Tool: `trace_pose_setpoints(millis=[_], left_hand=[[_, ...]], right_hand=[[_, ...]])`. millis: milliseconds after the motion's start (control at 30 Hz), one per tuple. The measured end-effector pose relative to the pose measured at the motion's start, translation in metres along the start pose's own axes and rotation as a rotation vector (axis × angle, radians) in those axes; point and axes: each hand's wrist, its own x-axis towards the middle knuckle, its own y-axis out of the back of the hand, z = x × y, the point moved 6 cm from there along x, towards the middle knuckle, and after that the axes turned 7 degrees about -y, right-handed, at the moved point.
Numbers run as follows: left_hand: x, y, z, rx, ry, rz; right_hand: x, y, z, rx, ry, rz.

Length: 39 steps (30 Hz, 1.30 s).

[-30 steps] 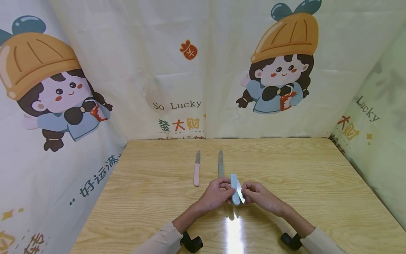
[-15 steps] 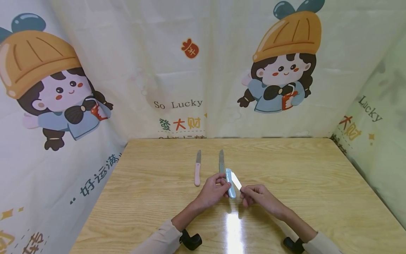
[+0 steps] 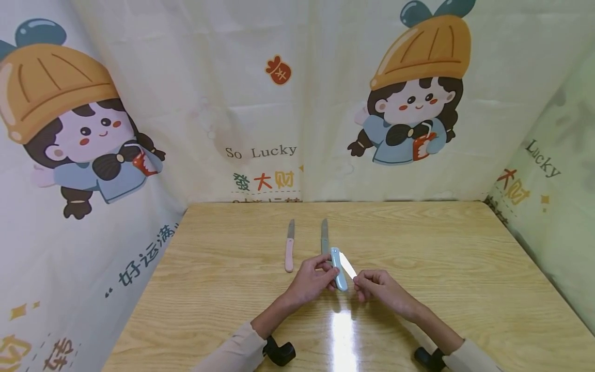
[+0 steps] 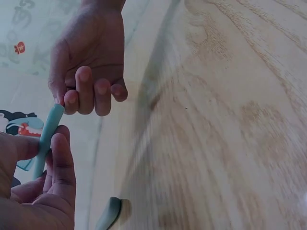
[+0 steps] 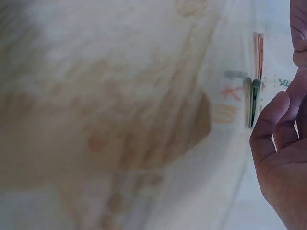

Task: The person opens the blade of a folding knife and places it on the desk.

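Observation:
My left hand (image 3: 309,281) holds a folding knife by its light blue handle (image 3: 339,271), above the table. The blade (image 3: 347,265) stands partly out of the handle, angled down to the right. Thumb and fingers of my right hand (image 3: 383,292) pinch the blade near its tip. In the left wrist view the blue handle (image 4: 45,139) lies between the thumb and fingers of my left hand (image 4: 48,187), while my right hand (image 4: 93,62) meets its far end. My right hand (image 5: 283,163) is partly cut off in the right wrist view.
A pink-handled knife (image 3: 289,253) and a grey-green-handled knife (image 3: 324,237) lie unfolded on the wooden table (image 3: 418,248), blades pointing away. The held knife and left fingers overlap the grey-green handle in the head view. Printed curtains (image 3: 334,113) stand behind the table.
The blade has swung wider away from the light blue handle. Over the first half second the knife also shifted a little left and away; since then the hands have hardly moved.

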Motion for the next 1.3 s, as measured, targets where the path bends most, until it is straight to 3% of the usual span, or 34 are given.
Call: trace_pose_setpoints(millis=[200, 500, 667, 833, 1067, 1300], left_hand=[[0.000, 0.001, 0.005, -0.017, -0.033, -0.004], [-0.007, 0.000, 0.003, -0.001, -0.003, -0.040], [-0.010, -0.001, 0.003, 0.002, 0.004, -0.048], [-0.014, -0.003, 0.001, 0.001, 0.022, -0.087], [-0.019, -0.006, 0.000, -0.014, 0.041, -0.141], [-0.022, -0.013, -0.004, -0.016, 0.078, -0.227]], right_hand=[[0.000, 0.007, -0.004, -0.028, 0.024, 0.036], [-0.003, 0.017, 0.000, -0.033, 0.010, 0.104], [-0.004, 0.023, 0.000, -0.014, -0.018, 0.208], [-0.005, 0.030, 0.003, 0.032, -0.062, 0.304], [-0.003, 0.037, 0.005, 0.055, -0.069, 0.370], [0.001, 0.041, 0.009, 0.110, -0.097, 0.377]])
